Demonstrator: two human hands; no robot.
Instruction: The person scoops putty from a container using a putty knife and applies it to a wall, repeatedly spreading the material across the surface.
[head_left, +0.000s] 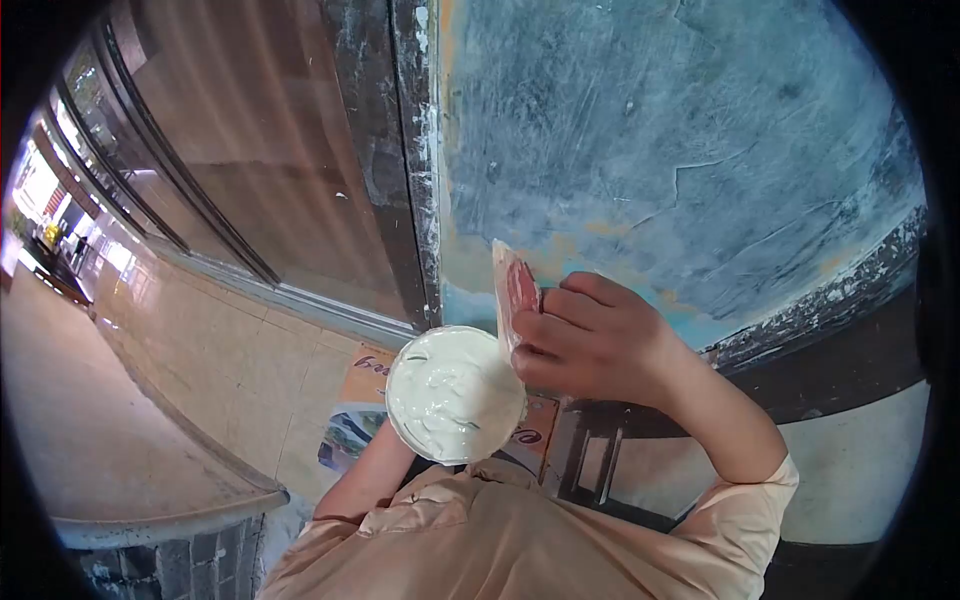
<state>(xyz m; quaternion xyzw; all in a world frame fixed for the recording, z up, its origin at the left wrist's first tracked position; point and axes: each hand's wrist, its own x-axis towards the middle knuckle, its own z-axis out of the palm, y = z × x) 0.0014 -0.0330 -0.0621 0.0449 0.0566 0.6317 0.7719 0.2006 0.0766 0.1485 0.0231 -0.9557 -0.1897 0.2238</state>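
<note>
A round tub (390, 412) of thick white putty is held up in front of my chest. My left hand supports it from below; only the wrist and forearm show, and the fingers are hidden under the tub. Beside the tub's right rim, my right hand (580, 335) is closed on a putty knife (521, 290) with a reddish part smeared white. Its pale blade edge points up toward the wall. Ahead of both hands rises a worn blue-grey wall (640, 150) with cracks, scratches and tan patches.
Left of the wall stands a dark, paint-spattered frame (427, 190) next to a brown-tinted glass panel (270, 180). Printed cardboard (350, 410) lies on the tiled floor (240, 350) below. A curved stone-topped ledge (180, 480) is at lower left, and a dark baseboard (830, 385) runs along the right.
</note>
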